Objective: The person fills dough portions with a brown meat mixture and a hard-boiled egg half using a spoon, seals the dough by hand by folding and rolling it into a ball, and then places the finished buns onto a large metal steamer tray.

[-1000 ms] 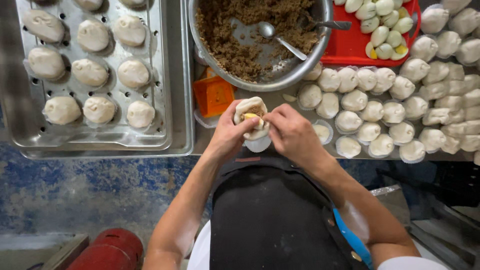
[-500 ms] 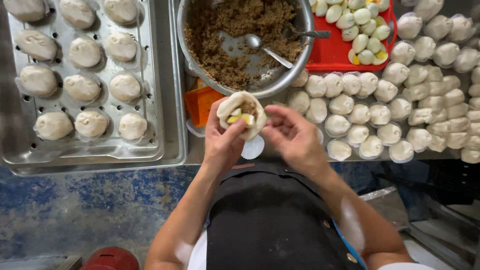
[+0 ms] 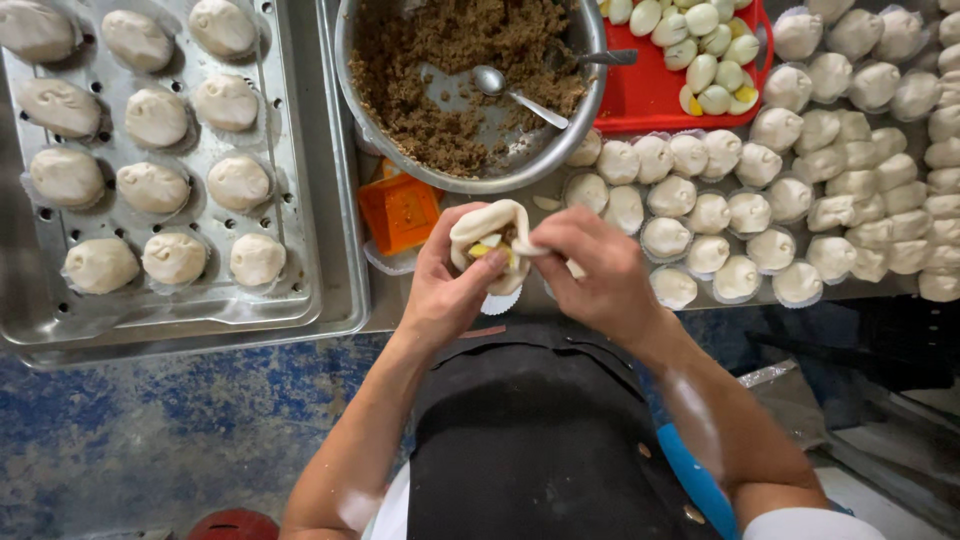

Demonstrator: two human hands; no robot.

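1. My left hand (image 3: 445, 285) is cupped, fingers curled round a bun (image 3: 490, 245); the dough is open on top, with brown filling and a yellow bit showing.
2. My right hand (image 3: 590, 265) pinches the bun's edge between thumb and fingers; the hands touch across it.
3. Just beyond both hands sits the filling bowl (image 3: 590, 100), a spoon (image 3: 515, 92) in it; a tray (image 3: 300, 180) of shaped buns lies beyond my left hand.

The dough wrapper (image 3: 490, 225) is a pale, soft round cupped open-side up, its rim partly gathered into folds on the right. Inside lie brown filling and what seems to be a yellow piece of egg (image 3: 482, 249). It is held above the near edge of the metal worktop (image 3: 560, 190), just below the rim of the filling bowl.
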